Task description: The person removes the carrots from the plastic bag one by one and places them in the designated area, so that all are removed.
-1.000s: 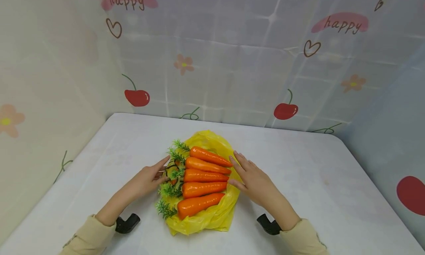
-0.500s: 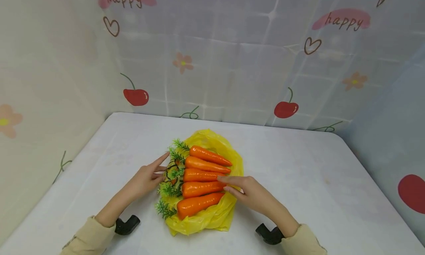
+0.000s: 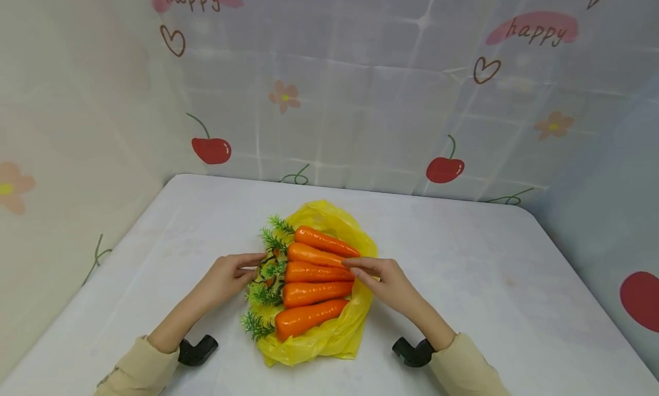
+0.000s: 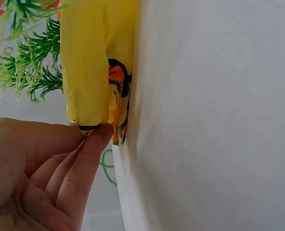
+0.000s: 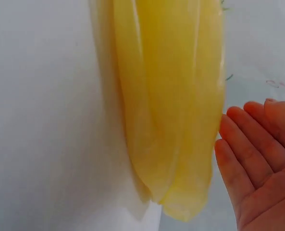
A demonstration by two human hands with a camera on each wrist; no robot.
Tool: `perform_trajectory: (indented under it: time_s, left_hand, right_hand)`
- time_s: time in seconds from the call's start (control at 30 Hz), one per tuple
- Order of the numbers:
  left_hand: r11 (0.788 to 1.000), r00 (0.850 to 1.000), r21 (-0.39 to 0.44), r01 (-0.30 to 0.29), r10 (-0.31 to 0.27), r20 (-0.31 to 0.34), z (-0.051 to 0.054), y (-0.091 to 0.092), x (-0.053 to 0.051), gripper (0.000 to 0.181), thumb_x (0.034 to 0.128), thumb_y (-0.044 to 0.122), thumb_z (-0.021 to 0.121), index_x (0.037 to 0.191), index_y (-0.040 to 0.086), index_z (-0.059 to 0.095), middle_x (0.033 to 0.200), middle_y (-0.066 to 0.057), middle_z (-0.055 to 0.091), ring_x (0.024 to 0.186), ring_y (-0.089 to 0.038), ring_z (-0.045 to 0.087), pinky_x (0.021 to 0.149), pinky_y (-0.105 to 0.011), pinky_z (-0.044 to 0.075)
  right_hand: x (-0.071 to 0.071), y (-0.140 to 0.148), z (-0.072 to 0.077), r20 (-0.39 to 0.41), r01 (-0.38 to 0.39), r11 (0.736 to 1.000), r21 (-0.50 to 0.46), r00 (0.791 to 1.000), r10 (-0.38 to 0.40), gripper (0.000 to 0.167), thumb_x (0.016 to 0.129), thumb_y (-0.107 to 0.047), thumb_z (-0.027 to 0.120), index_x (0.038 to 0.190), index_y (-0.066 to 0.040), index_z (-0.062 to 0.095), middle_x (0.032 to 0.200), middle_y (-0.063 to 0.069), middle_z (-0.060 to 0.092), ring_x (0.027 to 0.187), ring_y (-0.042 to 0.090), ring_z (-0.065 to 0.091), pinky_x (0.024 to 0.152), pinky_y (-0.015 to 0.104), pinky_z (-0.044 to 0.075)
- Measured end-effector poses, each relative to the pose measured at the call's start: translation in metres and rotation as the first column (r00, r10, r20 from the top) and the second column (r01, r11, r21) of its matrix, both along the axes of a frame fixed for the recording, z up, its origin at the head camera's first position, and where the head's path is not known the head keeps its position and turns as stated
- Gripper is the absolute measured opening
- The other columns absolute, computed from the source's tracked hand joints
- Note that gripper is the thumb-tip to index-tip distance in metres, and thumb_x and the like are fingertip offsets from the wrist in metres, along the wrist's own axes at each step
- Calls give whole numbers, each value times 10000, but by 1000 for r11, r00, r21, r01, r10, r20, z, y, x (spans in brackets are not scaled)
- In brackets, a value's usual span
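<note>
In the head view several orange carrots [image 3: 314, 293] lie side by side on a yellow plastic bag [image 3: 304, 352], their green leafy tops [image 3: 259, 325] to the left and tips to the right. My left hand [image 3: 221, 280] is at the bag's left edge; the left wrist view has its thumb and fingers pinching that printed edge [image 4: 89, 128]. At the right side, my right hand [image 3: 392, 280] reaches over the tips of the second and third carrots from the back. Its fingers [image 5: 248, 139] are extended and gently bent; whether they touch a carrot is unclear.
Everything lies on a white table [image 3: 463, 258], the bag near its middle. Patterned sheeting with cherries and flowers [image 3: 329, 98] stands behind and at both sides. Black devices [image 3: 198, 350] are worn on both wrists.
My right hand dropped from the rearmost carrot's tip toward the middle ones, then rose slightly. My left fingers drew together at the bag's edge. Carrots and bag look unmoved.
</note>
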State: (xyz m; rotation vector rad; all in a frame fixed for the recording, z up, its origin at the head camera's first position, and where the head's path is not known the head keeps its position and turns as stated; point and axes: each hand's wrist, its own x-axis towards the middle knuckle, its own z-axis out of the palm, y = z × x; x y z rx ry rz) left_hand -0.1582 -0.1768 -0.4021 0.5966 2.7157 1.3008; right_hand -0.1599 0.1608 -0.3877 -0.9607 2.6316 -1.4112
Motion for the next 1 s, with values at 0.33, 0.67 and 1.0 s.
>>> perform_trajectory:
  time_s: [0.33, 0.67, 1.0]
  left_hand:
    - [1000, 1000, 11, 25, -26, 16, -5, -3, -1, 424, 863, -116, 573, 1281, -57, 537, 1246, -229, 544, 942, -279, 639, 730, -281, 533]
    - [1000, 1000, -1, 12, -12, -15, -6, -4, -3, 374, 854, -109, 590, 1218, -25, 609, 1187, -206, 589, 881, -237, 659, 688, -270, 539]
    - [999, 999, 30, -23, 22, 30, -8, -7, -6, 341, 870, -64, 594, 1205, -14, 623, 1171, -197, 601, 869, -212, 661, 682, -273, 540]
  right_hand:
    - [-28, -3, -12, -28, 150, 989, -4, 988, -150, 243, 922, -53, 592, 1149, -3, 661, 1090, 82, 661, 999, 213, 613, 829, 341, 503]
    - [-39, -2, -20, -3, 197, 980, 5, 980, -197, 253, 933, -69, 581, 1163, 9, 651, 1112, 97, 652, 1033, 239, 597, 861, 383, 486]
    - [-45, 0, -22, 24, 196, 980, 18, 980, -197, 263, 940, -69, 568, 1178, 17, 640, 1126, 108, 645, 1068, 260, 577, 879, 397, 475]
